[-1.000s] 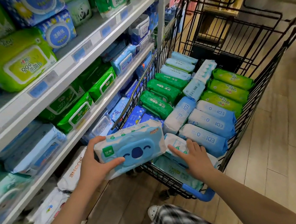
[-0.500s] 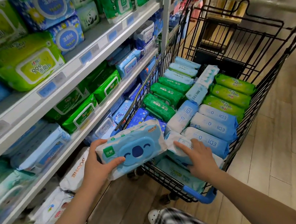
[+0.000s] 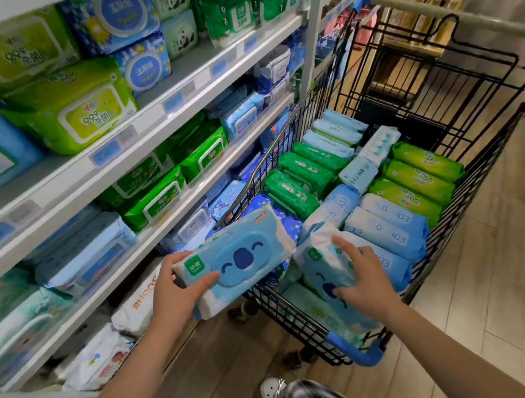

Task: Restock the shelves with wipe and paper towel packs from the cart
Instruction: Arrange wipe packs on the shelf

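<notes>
A second ago we saw the right hand (image 3: 365, 280) lying flat, fingers straight, on a pack at the near end of the cart (image 3: 359, 353). Now we find its thumb and fingers curled round that second koala pack (image 3: 323, 271), which has come up from lying flat and stands tilted on edge above the packs beside it. We also see that the first koala pack (image 3: 239, 258) in the left hand (image 3: 172, 290) has swung to a steeper slant, its far end raised.
</notes>
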